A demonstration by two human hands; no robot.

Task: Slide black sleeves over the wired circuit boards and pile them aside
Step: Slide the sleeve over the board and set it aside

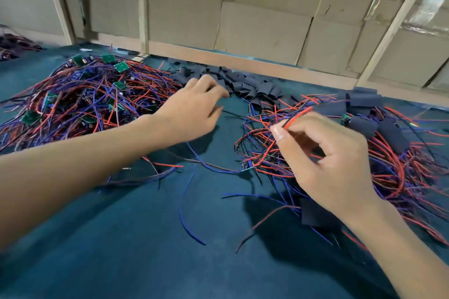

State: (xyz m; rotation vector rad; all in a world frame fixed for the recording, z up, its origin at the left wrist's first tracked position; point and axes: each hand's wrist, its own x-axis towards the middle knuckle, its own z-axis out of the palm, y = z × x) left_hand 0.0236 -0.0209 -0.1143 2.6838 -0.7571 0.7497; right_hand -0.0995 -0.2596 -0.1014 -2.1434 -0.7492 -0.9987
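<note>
We look down at a dark teal table from a head-worn camera, with 2 bare arms reaching forward. The left hand stretches toward a heap of loose black sleeves along the table's far edge; its fingers are spread and loosely bent, tips at the near sleeves, and we cannot tell whether they hold one (the hand is slightly blurred). The right hand pinches a few red and black wire ends between thumb and fingers, above the right-hand tangle. To the left lies a big pile of unsleeved boards, small green circuit boards tangled in red, blue and black wires. To the right sits the pile of sleeved boards, black sleeves among similar wires. Behind the table stand cardboard boxes and pale wooden posts.
</note>
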